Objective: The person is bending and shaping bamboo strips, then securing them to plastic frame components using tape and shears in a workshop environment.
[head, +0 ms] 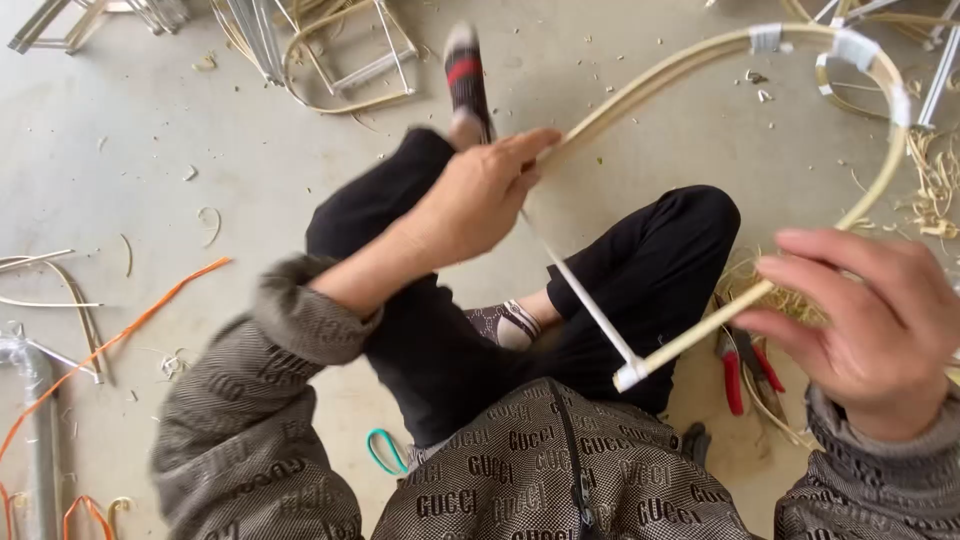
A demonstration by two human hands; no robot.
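I sit cross-legged on a concrete floor and hold a bent cane hoop point(700, 55) in front of me. My left hand point(480, 195) grips one end of the arch near my raised knee. My right hand point(870, 325) pinches the other leg of the arch low on the right. A white straight bar point(580, 300) runs from my left hand down to a white taped joint point(630, 375) at the cane's lower end. White tape bands point(850, 45) wrap the top of the arch.
Red-handled pliers point(740, 365) lie on the floor by my right knee among cane shavings point(935, 180). Metal wire frames point(340, 50) lie at the top left. Orange strips point(120, 335) and loose cane pieces point(60, 295) lie left. A teal loop point(385, 450) lies near my lap.
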